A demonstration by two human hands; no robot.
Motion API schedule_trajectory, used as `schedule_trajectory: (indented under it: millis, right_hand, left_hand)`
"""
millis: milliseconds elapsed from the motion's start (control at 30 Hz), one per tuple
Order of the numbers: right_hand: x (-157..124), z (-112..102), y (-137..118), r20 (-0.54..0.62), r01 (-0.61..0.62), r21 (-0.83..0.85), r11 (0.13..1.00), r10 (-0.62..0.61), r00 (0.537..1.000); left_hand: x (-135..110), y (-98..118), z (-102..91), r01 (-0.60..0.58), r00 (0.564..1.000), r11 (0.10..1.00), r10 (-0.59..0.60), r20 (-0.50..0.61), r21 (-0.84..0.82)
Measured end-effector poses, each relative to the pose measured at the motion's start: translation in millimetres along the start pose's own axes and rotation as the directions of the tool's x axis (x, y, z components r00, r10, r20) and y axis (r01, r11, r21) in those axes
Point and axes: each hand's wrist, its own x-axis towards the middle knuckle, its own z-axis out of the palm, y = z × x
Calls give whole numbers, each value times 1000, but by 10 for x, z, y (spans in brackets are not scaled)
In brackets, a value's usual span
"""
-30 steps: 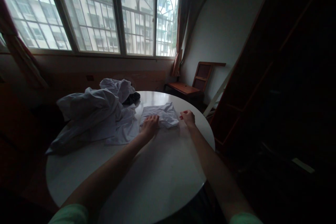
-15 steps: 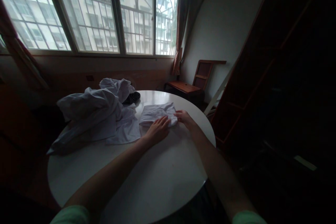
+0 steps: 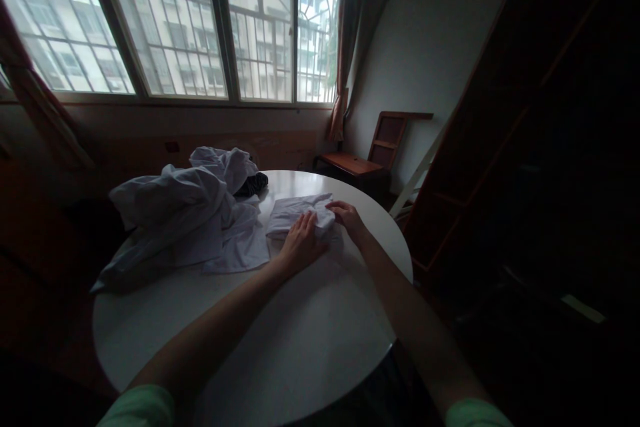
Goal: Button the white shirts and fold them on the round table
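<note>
A white garment (image 3: 290,212), folded into a flat rectangle, lies on the round white table (image 3: 300,340). My left hand (image 3: 303,244) rests on its near side with the fingers stretched out over the cloth. At the garment's right edge, my right hand (image 3: 347,217) pinches a bit of the fabric, which is lifted a little there. To the left is a rumpled heap of white cloth (image 3: 175,203), close to the folded garment. A dark patterned piece (image 3: 254,185) shows at the back of the heap.
Behind the table, a wooden chair (image 3: 350,164) stands by the wall. A tall dark wooden shelf (image 3: 450,207) rises at the right. Barred windows (image 3: 170,33) with tied curtains (image 3: 339,117) run along the far wall.
My right hand has moved slightly up and left, raising the garment's right edge. My left hand's fingers have slid a little farther up and left over the cloth.
</note>
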Motion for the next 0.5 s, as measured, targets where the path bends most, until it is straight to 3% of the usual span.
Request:
schedule_trajectory:
  millis: [100, 167, 300, 367, 500]
  right_hand:
    - [-67, 66, -78, 110, 79, 156, 985, -97, 989]
    - [-111, 132, -111, 188, 104, 173, 979, -137, 973]
    - [-159, 269, -76, 236, 160, 122, 979, -186, 954]
    - [-164, 304, -9, 200, 231, 20, 973, -230, 952]
    - [-169, 286, 130, 174, 345, -336, 876, -302, 937]
  left_hand:
    - [112, -21, -126, 115, 992, 993, -117, -53, -36]
    - [194, -63, -243, 230, 968, 970, -236, -86, -74]
    - [297, -214, -456, 402, 856, 887, -452, -251, -227]
    - [309, -328, -535, 456, 739, 823, -562, -371, -339]
    - [268, -631, -696, 541, 371, 615, -787, -493, -574]
